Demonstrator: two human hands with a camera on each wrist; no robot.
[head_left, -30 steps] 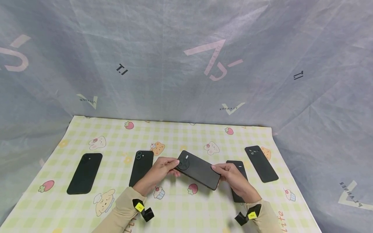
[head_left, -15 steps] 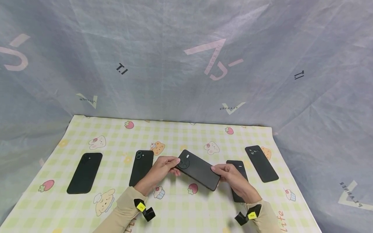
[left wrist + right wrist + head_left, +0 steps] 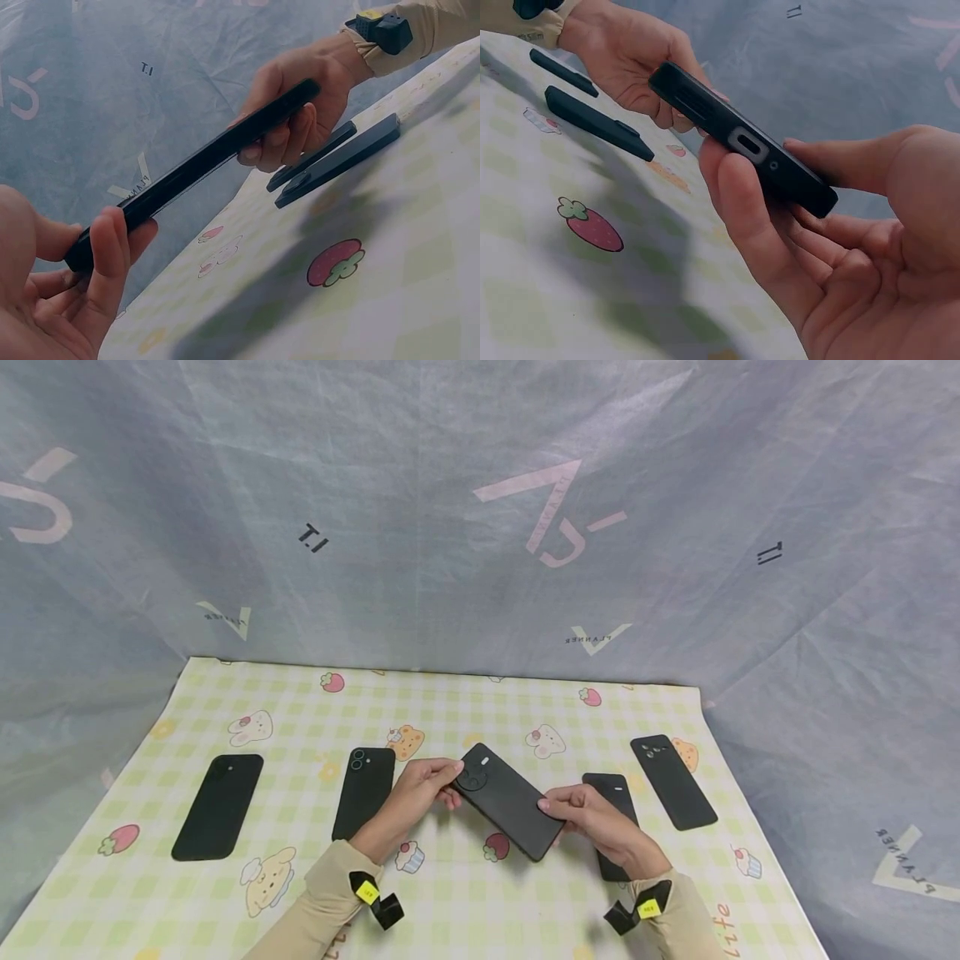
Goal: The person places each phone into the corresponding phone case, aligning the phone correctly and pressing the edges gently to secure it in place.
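Above the middle of the table, both hands hold a black phone (image 3: 510, 802) tilted, its back with a round camera patch facing the head camera. My left hand (image 3: 416, 789) pinches the camera end, thumb on the back and fingers underneath. My right hand (image 3: 600, 822) grips the opposite end in the same way. In the right wrist view the bottom edge of the phone (image 3: 739, 135) shows a port opening and a slotted grille. From the left wrist view the phone (image 3: 195, 169) appears edge-on, off the tabletop. Under my right wrist lies another black phone (image 3: 618, 793), partly covered.
A black phone with two camera rings (image 3: 366, 785) lies beside my left forearm, partly hidden. Farther left is another black phone (image 3: 217, 808); a black one with camera holes (image 3: 675, 783) lies at the right. The checked tablecloth (image 3: 450, 910) reaches a grey fabric backdrop (image 3: 420, 527).
The held phone has turned a little clockwise in the head view, its right end dropping toward me. My right thumb has shifted slightly left and down along it. The other phones stay put.
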